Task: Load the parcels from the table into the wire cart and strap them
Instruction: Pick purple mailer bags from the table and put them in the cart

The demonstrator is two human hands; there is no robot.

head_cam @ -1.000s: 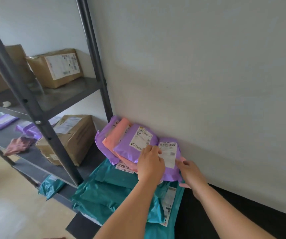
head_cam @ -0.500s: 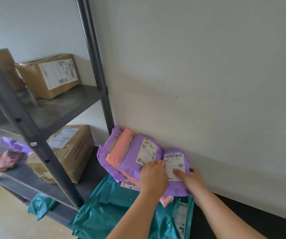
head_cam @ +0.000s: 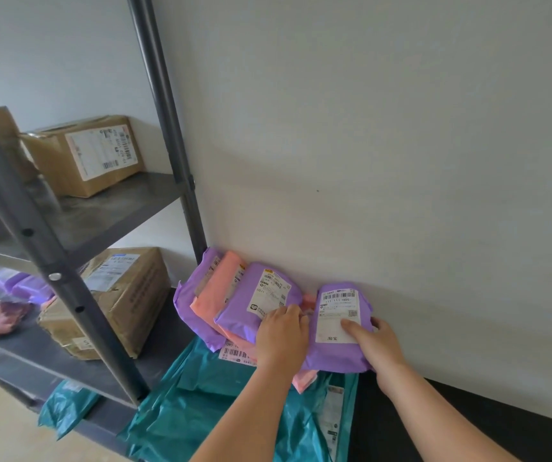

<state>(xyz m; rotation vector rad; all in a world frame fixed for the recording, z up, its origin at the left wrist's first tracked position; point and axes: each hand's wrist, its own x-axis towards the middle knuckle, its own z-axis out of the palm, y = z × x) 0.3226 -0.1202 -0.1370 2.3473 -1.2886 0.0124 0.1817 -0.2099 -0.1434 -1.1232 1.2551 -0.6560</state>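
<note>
Several soft mail bags lean against the white wall on a black table (head_cam: 434, 425). From the left stand a purple bag (head_cam: 184, 296), a pink bag (head_cam: 216, 291) and a larger purple parcel (head_cam: 244, 315) with a white label. My left hand (head_cam: 281, 338) lies over that parcel's lower right corner, fingers bent on it. My right hand (head_cam: 376, 341) grips a small purple parcel (head_cam: 334, 355), thumb on its label and fingers behind. Teal bags (head_cam: 234, 408) lie flat in front. No wire cart is in view.
A dark metal shelf rack (head_cam: 51, 261) stands at the left, touching the table. One cardboard box (head_cam: 91, 155) sits on its upper shelf, another box (head_cam: 121, 295) on the lower shelf beside purple and pink bags. A teal bag (head_cam: 64, 408) hangs lower down.
The small purple parcel has slid right, away from the larger one, and my right thumb now lies on its label. The view has moved closer and lower.
</note>
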